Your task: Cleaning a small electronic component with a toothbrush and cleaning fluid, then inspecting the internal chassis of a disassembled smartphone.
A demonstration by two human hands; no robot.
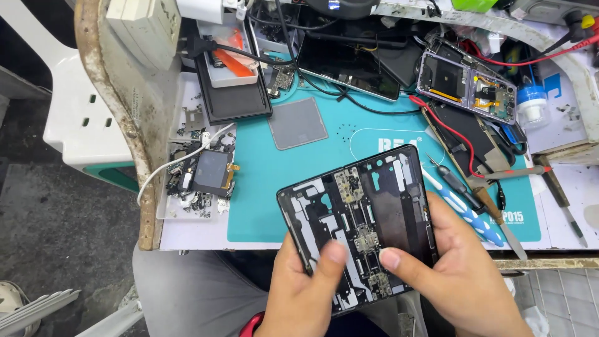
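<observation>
I hold a black opened phone frame with bare circuit parts and flex cables down its middle, tilted above the front edge of a teal work mat. My left hand grips its lower left side, thumb lying on the inner face. My right hand grips the right side, thumb pressing near the central connector strip.
A second opened phone lies at the back right beside red wires. A dark screen panel and black tray sit at the back. Screwdrivers and tweezers lie right of the mat. Small loose parts lie left.
</observation>
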